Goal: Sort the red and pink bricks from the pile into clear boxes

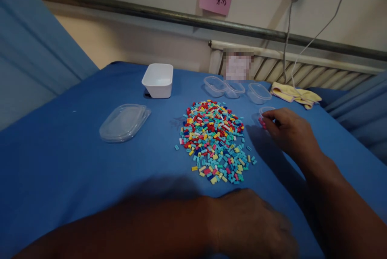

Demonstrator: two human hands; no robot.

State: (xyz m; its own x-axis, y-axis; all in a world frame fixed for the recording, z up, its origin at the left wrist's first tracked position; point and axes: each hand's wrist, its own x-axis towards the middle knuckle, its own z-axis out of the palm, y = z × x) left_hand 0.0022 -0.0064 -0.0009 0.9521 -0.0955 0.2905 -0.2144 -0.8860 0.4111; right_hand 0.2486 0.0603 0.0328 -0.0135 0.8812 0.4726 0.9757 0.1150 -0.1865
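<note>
A heap of small coloured bricks [215,140] lies in the middle of the blue tablecloth [75,162]. My right hand [288,130] reaches over a small clear tub [266,111] to the right of the heap, its fingers pinched on a pink brick [262,122]. My left hand [250,226] rests low at the front edge, just below the heap, blurred and seen from the back, so its fingers do not show.
A white tub [158,80] stands at the back. Three clear tubs [236,88] sit in a row behind the heap. Stacked clear lids [123,122] lie to the left. A yellow cloth [294,94] lies at the back right near a radiator.
</note>
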